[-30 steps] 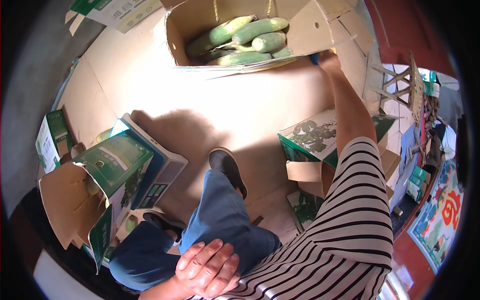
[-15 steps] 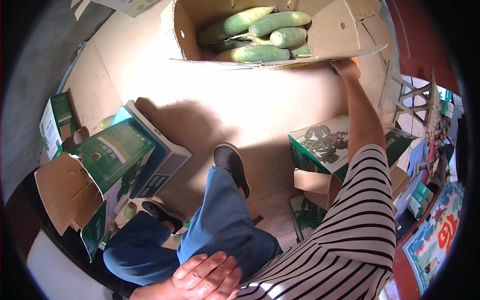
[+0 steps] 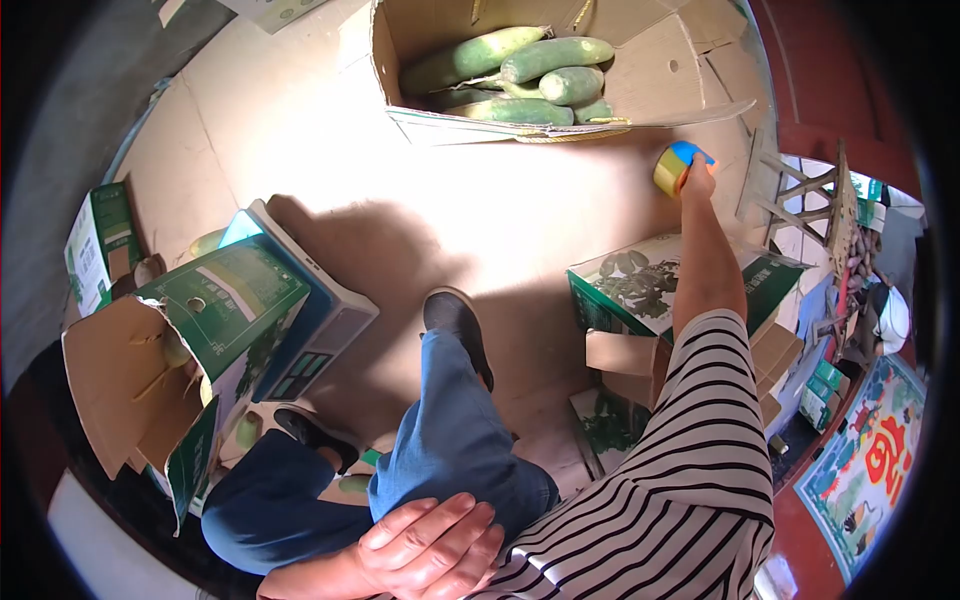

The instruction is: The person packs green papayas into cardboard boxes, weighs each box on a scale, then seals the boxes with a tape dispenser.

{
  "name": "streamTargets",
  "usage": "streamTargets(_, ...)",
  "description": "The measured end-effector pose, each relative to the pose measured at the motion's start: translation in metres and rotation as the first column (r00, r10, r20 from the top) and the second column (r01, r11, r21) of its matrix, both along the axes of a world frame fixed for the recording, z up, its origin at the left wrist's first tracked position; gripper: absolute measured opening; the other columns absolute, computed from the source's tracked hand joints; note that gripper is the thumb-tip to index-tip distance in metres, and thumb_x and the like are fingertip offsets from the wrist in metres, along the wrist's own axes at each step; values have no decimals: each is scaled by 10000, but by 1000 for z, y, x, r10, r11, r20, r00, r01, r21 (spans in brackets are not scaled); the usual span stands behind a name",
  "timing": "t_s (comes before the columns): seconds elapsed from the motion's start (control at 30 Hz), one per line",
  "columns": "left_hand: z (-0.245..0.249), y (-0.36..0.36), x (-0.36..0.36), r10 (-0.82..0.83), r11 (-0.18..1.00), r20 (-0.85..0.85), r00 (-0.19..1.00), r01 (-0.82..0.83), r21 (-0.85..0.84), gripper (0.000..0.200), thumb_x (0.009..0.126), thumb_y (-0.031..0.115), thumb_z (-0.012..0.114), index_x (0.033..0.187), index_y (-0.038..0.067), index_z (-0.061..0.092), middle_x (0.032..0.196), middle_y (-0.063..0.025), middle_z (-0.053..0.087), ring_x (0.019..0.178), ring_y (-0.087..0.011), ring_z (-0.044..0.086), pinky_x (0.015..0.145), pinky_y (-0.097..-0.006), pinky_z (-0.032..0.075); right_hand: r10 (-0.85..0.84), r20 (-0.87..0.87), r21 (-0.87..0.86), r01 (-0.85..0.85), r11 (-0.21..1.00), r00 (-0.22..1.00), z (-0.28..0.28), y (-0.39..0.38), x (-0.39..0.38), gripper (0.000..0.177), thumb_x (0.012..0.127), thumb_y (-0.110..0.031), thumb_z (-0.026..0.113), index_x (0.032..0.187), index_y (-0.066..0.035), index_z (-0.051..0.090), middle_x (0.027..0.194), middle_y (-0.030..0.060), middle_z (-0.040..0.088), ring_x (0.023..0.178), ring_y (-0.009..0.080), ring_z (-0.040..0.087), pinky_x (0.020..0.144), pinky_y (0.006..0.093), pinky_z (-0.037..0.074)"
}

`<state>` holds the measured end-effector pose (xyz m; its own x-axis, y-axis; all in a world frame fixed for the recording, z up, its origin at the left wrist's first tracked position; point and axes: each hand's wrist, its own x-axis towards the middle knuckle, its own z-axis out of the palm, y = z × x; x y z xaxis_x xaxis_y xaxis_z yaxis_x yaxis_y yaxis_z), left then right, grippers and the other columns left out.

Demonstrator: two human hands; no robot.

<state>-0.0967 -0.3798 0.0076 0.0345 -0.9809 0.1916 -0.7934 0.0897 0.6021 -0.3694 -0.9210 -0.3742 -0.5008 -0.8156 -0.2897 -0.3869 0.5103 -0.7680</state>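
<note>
My right hand is stretched out to the far right and closed around a tape dispenser, which has a blue and orange body and a yellowish roll. The dispenser is just above the floor, close to the near right corner of an open carton. Inside that carton lie several long green radishes. My left hand rests on my lap by the blue trousers, fingers laid loosely side by side. No object shows in it.
A green printed carton with open flaps leans on a blue-and-white scale at left. Another green carton stands under my right arm. A wooden rack is at the right, and a small green carton at far left.
My right hand has come away from the carton's front flap, towards me, and the tape dispenser it holds now shows fully. My left hand stays on my lap; the view has shifted slightly.
</note>
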Motion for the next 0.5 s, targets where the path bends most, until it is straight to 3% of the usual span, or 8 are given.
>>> streamTargets(0.07, 1, 2, 2, -1, 1000, -4, 1000, 1, -12, 202, 796, 296, 610, 927, 148, 648, 947, -37, 697, 945, -216, 662, 880, -348, 460, -121, 338, -62, 150, 987, 933, 0, -7, 3, 533, 821, -404, 595, 1102, 47, 558, 1025, 138, 633, 878, 267, 655, 730, 371, 534)
streamTargets(0.17, 0, 11, 2, 34, 997, -63, 997, -38, -64, 207, 782, 284, 619, 924, 140, 660, 957, -41, 695, 948, -222, 663, 861, -345, 468, -145, 622, -97, 259, 961, 770, 36, 17, 29, 478, 859, -385, 533, 1093, 32, 540, 976, 139, 615, 817, 241, 648, 657, 377, 544)
streamTargets(0.2, 0, 14, 2, 35, 996, -72, 997, -41, -84, 228, 766, 270, 629, 934, 122, 669, 967, -55, 692, 949, -230, 662, 847, -349, 479, -196, 611, -82, 307, 948, 767, 50, 20, 39, 433, 878, -346, 500, 1100, 24, 527, 965, 144, 612, 792, 241, 652, 651, 401, 555)
streamTargets(0.3, 5, 22, 6, 26, 991, -105, 994, -39, -126, 242, 758, 265, 637, 933, 101, 673, 970, -70, 689, 943, -234, 662, 831, -354, 487, -246, 595, -137, 398, 907, 765, 104, 34, 74, 341, 901, -335, 449, 989, -13, 521, 838, 101, 607, 595, 189, 608, 483, 316, 503)
streamTargets(0.4, 11, 33, 10, 31, 985, -113, 993, -49, -164, 260, 762, 257, 634, 934, 67, 674, 965, -91, 682, 926, -252, 659, 825, -362, 493, -262, 542, -248, 449, 858, 799, 180, 54, 105, 382, 894, -326, 471, 1028, 26, 539, 878, 140, 625, 637, 218, 636, 498, 350, 526)
streamTargets(0.5, 13, 47, 14, 26, 978, -155, 988, -58, -203, 293, 758, 266, 659, 961, 54, 666, 987, -107, 673, 940, -277, 647, 832, -390, 492, -73, 511, -519, 375, 768, 857, 225, 51, 102, 369, 907, -286, 512, 1086, 35, 541, 1071, 154, 626, 736, 266, 656, 644, 405, 553)
